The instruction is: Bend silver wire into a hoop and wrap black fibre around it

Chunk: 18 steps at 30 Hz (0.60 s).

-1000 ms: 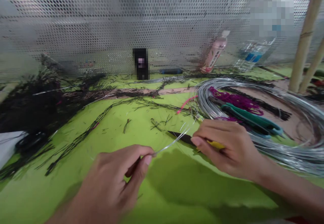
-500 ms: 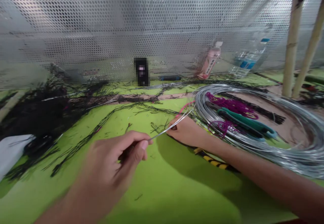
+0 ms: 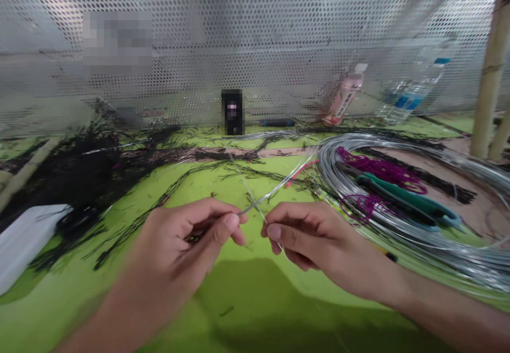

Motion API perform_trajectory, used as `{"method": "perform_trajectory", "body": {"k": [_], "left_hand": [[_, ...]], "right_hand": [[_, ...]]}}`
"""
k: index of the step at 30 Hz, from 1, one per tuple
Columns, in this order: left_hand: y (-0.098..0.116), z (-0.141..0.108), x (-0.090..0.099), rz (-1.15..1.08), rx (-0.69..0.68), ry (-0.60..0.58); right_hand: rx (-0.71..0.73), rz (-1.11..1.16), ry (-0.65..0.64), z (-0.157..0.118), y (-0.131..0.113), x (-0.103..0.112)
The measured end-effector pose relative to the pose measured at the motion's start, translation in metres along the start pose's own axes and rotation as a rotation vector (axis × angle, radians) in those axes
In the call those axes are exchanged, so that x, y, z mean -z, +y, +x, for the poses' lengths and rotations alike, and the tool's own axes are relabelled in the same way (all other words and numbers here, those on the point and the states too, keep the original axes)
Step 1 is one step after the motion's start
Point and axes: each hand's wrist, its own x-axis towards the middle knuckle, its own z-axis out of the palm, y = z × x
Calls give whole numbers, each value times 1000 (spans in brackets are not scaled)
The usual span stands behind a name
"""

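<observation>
Right hand (image 3: 314, 236) had let go of the yellow-handled tool and come back near centre, now pinched on a thin wire (image 3: 274, 189) just beside the left hand (image 3: 187, 236), also pinching it; wire ran far-right to the coil (image 3: 398, 225) on the green counter (image 3: 255, 310); two-handed wire work resumed

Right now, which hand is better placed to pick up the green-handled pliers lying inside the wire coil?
The right hand, probably. It sits beside the wire coil, closer to the pliers. The left hand is further away and pinches the thin wire.
</observation>
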Motion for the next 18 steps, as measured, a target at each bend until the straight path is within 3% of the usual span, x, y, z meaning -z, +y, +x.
{"method": "perform_trajectory", "body": {"k": [7,13,18], "left_hand": [[6,7,-5,-249,191,-98],[5,9,-9,-327,190,-144],[-2,10,-11,-365,180,-105]], "right_hand": [[23,100,5,2,1,-15],[105,3,55,-1,2,-20],[-19,21,35,-8,7,-20]]}}
